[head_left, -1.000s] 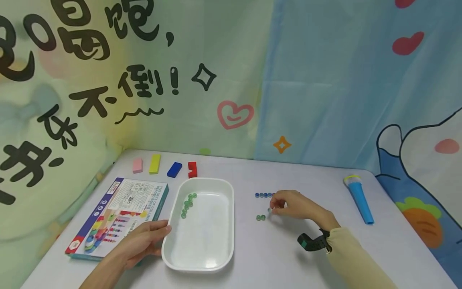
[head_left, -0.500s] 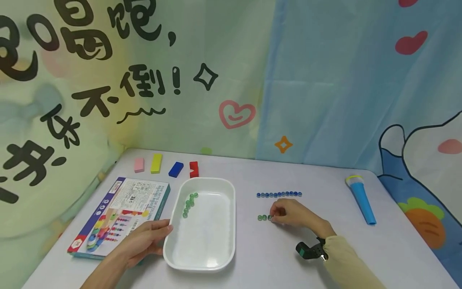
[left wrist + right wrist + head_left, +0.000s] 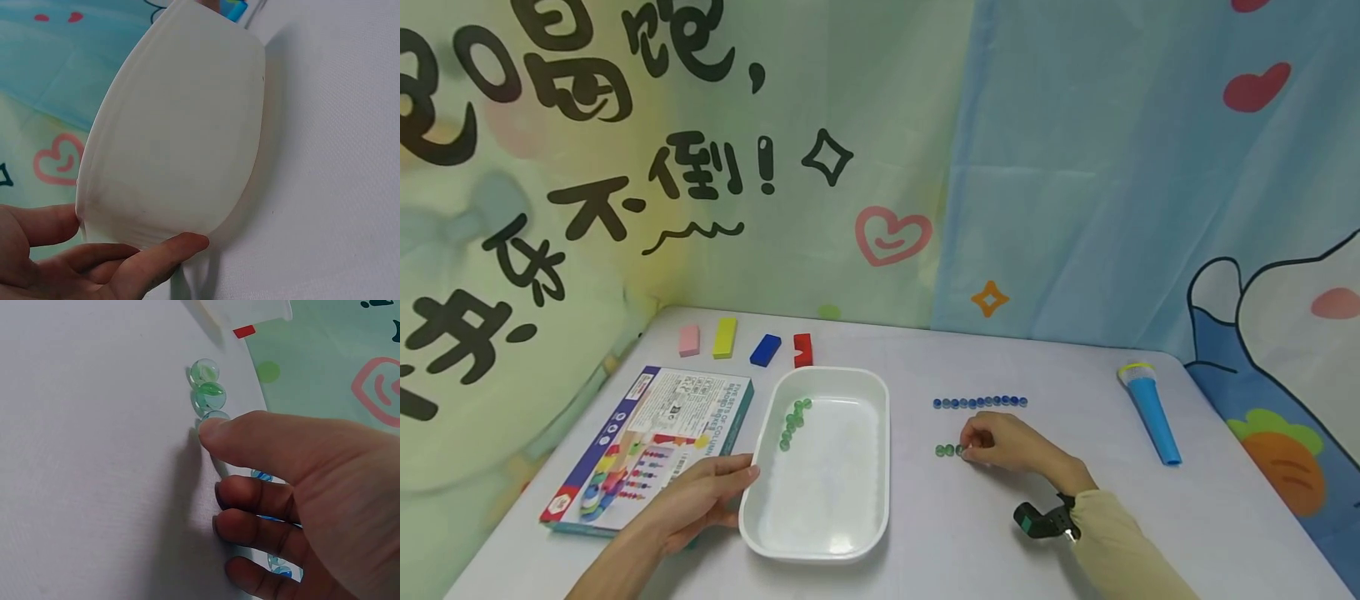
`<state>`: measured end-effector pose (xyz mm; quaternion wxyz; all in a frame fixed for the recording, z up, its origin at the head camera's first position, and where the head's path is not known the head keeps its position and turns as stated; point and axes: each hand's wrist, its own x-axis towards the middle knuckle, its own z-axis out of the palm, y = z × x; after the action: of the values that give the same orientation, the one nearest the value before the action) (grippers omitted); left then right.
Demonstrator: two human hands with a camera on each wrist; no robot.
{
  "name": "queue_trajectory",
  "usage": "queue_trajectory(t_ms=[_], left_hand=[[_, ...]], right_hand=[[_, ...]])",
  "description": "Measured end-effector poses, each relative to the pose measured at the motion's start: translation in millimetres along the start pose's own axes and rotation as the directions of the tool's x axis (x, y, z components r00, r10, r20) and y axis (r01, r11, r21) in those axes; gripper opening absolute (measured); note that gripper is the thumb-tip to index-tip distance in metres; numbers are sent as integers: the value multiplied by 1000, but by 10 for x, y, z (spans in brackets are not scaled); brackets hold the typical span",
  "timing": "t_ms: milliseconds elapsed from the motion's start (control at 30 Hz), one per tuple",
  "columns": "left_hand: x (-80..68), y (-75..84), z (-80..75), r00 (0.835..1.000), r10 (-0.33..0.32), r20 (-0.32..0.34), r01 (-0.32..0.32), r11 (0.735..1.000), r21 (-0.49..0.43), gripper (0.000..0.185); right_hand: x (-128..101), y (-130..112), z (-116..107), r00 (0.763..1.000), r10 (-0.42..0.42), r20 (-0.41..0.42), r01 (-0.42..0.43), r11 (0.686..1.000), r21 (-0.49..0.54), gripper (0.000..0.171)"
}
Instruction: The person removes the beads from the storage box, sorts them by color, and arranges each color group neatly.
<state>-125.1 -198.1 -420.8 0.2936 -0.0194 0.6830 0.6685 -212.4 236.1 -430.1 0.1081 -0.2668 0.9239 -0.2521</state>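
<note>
**Green glass marbles being set into a second row on the tabletop**

Green marbles are the objects in hand. Nearest the viewer, the left hand point(image 3: 700, 498) rests against the near-left corner of the white tray point(image 3: 820, 542), thumb and fingers loosely spread along its outer wall, steadying rather than gripping it; the left wrist view shows the fingertips touching the tray's underside edge. The right hand point(image 3: 1003, 442) lies on the grey tabletop point(image 3: 970, 533), its fingers curled, the thumb and forefinger pinching a third green marble point(image 3: 214, 417) down just beside the two green marbles point(image 3: 943, 451) already placed, so that the three touch in a line.

Judged from this layout, the step in hand is seating that marble at the end of the short green row. The next move would call for a clean release that does not nudge the neighbours, then a reach to the tray, where a cluster of green marbles point(image 3: 792, 422) lies against the far-left wall.

Beyond the hand, a finished row of blue marbles point(image 3: 980, 402) runs parallel. A blue tube point(image 3: 1150, 414) lies well apart at right.

Writing: the game box point(image 3: 647, 446) carries small print, too blurred to read with certainty. The backdrop point(image 3: 700, 175) shows large black Chinese characters, among them "不倒!".
</note>
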Motion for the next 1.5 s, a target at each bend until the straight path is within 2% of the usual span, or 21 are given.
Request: queue_trajectory(t_ms=[300,433,567,667,800,933,1100,1200,1367,1500], left_hand=[[-7,-12,-10,1000,1,5,-1,1000,-4,69],[-11,-22,-14,1000,-3,6,3,1000,-5,69],[-17,-20,-12,1000,-2,2,2,1000,-6,69],[-17,-18,-13,1000,-9,-8,8,1000,-1,69],[-17,-22,-25,1000,-12,-17,12,1000,5,69],[-27,-14,-33,1000,-13,-19,13,1000,11,70],[-29,5,-27,1000,-14,-22,14,1000,5,69],[-12,11,-17,1000,-10,-17,10,1000,1,68],[11,11,-6,1000,2,-4,-2,1000,0,66],[12,9,-5,1000,10,1,-10,1000,-7,67]], right_hand=[[-7,-13,20,1000,-7,1,7,1000,14,8],[-6,-16,-1,1000,-12,27,12,1000,20,10],[18,-36,-82,998,17,68,-18,1000,15,12],[78,-113,-186,997,9,76,-8,1000,-6,11],[247,-379,-296,996,-64,63,68,996,-50,10],[517,-801,-294,988,-129,82,135,989,-68,12],[900,-1351,-145,975,-178,134,188,980,-59,15],[1077,-1587,4,965,-200,167,211,976,-56,16],[1271,-1778,284,949,-232,213,246,969,-39,14],[1366,-1813,487,946,-207,251,228,972,-56,18]])
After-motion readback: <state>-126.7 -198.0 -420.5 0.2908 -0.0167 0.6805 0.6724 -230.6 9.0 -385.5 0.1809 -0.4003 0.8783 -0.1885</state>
